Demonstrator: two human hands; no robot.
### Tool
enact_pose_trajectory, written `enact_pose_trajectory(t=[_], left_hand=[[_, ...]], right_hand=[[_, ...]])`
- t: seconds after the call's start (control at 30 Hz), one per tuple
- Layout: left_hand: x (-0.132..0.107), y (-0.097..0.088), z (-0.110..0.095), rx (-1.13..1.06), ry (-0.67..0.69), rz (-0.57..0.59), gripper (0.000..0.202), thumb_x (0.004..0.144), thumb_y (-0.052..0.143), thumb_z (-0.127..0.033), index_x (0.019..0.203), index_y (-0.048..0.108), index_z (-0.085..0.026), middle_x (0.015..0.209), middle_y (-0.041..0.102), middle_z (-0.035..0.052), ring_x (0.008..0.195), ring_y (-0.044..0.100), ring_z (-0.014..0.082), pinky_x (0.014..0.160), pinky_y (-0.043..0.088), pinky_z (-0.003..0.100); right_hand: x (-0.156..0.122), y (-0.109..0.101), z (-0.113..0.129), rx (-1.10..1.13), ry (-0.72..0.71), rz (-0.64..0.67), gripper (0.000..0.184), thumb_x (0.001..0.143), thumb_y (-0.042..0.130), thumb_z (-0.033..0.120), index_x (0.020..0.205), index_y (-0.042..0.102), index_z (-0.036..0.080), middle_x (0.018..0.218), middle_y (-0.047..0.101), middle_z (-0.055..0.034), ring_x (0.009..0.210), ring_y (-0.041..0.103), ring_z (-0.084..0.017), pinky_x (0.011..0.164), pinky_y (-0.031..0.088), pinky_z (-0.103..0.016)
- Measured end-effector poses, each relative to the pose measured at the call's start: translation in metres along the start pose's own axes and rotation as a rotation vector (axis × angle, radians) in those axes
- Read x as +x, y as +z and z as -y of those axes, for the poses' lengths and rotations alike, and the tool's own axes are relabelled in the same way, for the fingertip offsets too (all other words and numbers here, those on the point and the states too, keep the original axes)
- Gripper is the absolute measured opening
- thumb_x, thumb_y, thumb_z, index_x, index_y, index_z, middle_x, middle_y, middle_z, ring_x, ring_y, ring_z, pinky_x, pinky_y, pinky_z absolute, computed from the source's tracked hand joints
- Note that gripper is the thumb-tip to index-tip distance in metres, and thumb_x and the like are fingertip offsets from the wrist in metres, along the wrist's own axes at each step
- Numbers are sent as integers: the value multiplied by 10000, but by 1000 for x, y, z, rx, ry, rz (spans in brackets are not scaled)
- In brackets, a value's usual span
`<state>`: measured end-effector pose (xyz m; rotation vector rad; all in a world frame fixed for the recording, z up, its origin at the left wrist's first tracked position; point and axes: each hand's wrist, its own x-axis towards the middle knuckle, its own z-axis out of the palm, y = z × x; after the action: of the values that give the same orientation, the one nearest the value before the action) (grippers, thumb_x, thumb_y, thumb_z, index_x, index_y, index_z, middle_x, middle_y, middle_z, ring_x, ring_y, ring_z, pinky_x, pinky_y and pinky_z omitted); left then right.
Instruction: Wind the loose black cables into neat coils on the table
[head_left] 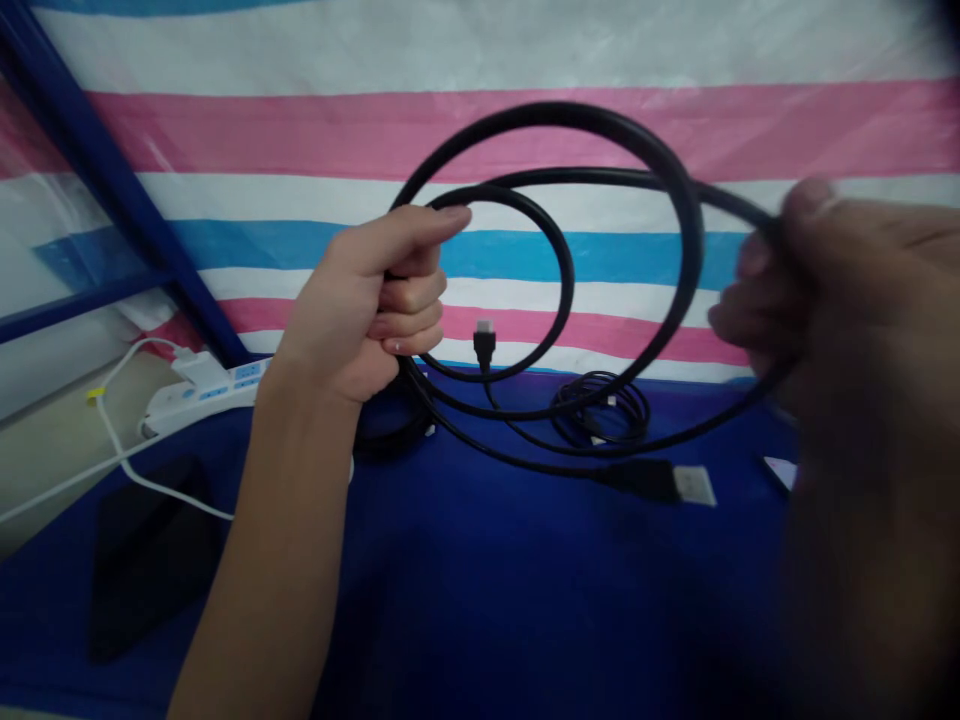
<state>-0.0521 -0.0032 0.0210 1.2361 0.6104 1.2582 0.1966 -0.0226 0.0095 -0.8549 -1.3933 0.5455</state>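
Left hand: left of centre, fingers (409, 295) curled round the loops; left hand (390, 290) holds them in a fist.
Right hand (787, 250): right edge, blurred, thumb and fingers pinching the cable.
Cable (694, 250): black, looped across the centre between both hands.
Plugs: one plug (649, 481) below centre right, pale-tipped; a smaller plug (484, 345) points up at the middle.
Coil (643, 408): behind, right of centre, on the blue table (525, 590).
Power strip (202, 402): at left, white.
Backdrop (525, 40): striped, across the top.

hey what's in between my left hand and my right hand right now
In the head view, loops of the black cable span the gap between the left hand and the blurred right hand, with the striped sheet behind.
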Motion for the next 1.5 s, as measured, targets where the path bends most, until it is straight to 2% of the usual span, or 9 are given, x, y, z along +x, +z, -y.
enact_pose_trajectory(t=[0.27,0.4,0.53,0.67,0.77,0.87,1.03,1.23,1.5], left_hand=[[9,5,7,-350,18,-188,433,871,416,-327,557,148,-197,396,75,-83,298,68,29,312,71,182],[16,9,18,-471,68,-273,417,889,381,-307,566,143,-194,367,102,-88,290,85,29,327,111,176],[18,16,24,-519,91,-306,418,882,393,-304,565,144,-194,356,108,-90,279,91,30,322,116,179],[17,29,35,-443,-16,-130,416,846,437,-281,555,151,-200,380,92,-91,269,112,27,313,140,175],[16,35,44,-346,-131,65,430,809,506,-251,532,183,-194,397,130,-93,284,187,17,365,314,181],[14,33,44,-237,-193,198,407,790,551,-233,514,257,-178,415,205,-87,307,250,9,411,375,194],[9,27,35,-128,-168,296,279,813,542,-268,598,402,-158,464,237,-85,322,175,-19,346,154,144],[9,30,40,-86,-189,283,415,809,521,-266,545,207,-210,434,89,-102,318,102,-13,321,113,146],[15,21,46,69,-228,225,280,726,644,-280,611,417,-162,528,362,-67,351,285,-31,340,164,130]], right_hand=[[-8,54,-23,385,192,415,655,830,211,716,1083,541,210,991,594,-43,355,354,-4,317,198,-205],[-18,70,-26,562,170,393,854,812,-121,684,1179,503,231,1231,527,-76,896,618,-105,672,519,-219],[-19,74,-28,540,188,291,617,815,302,700,1239,426,269,1343,456,-35,1218,509,-149,930,506,-242],[-14,72,-24,524,309,159,485,739,618,264,1190,440,244,771,597,30,653,610,-58,659,508,-191],[-9,60,-18,437,400,145,301,766,571,230,1062,525,210,417,193,94,303,258,3,390,305,-151],[-4,41,-14,215,476,269,259,728,623,265,969,563,194,388,130,101,264,142,3,315,206,-165],[-1,28,-16,-23,558,413,310,678,680,296,932,591,143,364,299,79,275,283,-33,369,392,-225],[-3,39,-22,2,334,171,252,685,682,279,816,507,153,453,352,64,328,345,-26,371,348,-195],[-7,44,-22,-350,270,151,221,735,620,315,879,620,147,456,457,16,371,423,-55,372,335,-172]])
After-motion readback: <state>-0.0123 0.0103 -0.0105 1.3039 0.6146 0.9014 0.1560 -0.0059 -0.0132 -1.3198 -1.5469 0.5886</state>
